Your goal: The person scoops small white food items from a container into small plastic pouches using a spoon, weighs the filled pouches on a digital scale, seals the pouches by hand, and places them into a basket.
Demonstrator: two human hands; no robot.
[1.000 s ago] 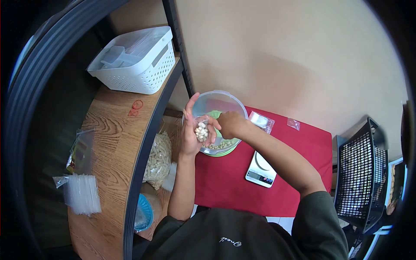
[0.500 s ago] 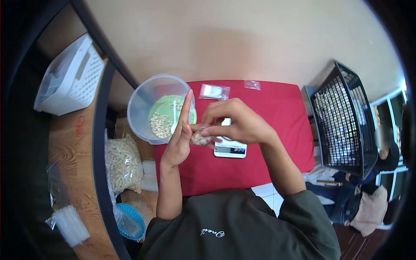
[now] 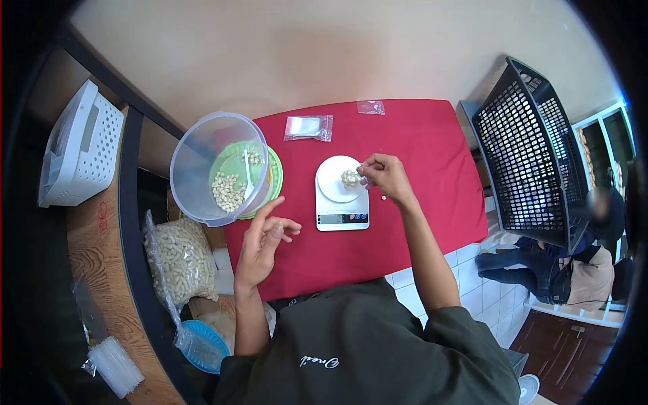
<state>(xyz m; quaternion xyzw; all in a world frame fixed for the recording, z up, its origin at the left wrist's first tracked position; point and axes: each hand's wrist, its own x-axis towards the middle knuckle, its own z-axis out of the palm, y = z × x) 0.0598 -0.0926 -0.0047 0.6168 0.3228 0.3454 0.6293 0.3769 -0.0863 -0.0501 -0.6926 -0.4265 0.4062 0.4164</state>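
My right hand [image 3: 386, 177] pinches a small clear bag of pale nut-like pieces [image 3: 351, 178] by its top, over the round white plate of a digital kitchen scale [image 3: 342, 219]. Whether the bag rests on the plate or hangs just above it, I cannot tell. My left hand [image 3: 260, 253] is held over the red cloth with fingers apart and nothing in it. It is nearest to a large clear plastic tub [image 3: 185, 177], which holds similar pale pieces [image 3: 228, 192] and a white spoon [image 3: 248, 174] on something green.
On the red tablecloth [image 3: 418, 121] lie a pack of clear bags [image 3: 308, 127], a single flat bag [image 3: 370, 107] and one loose piece [image 3: 383, 198]. A black crate [image 3: 520, 162] stands right, a stuffed sack [image 3: 182, 260] and blue basket [image 3: 202, 345] left. Another person [image 3: 553, 270] is at far right.
My hands have moved apart. The right one has carried the small bag over to the scale, while the left has dropped lower and no longer meets it. The view has shifted slightly.
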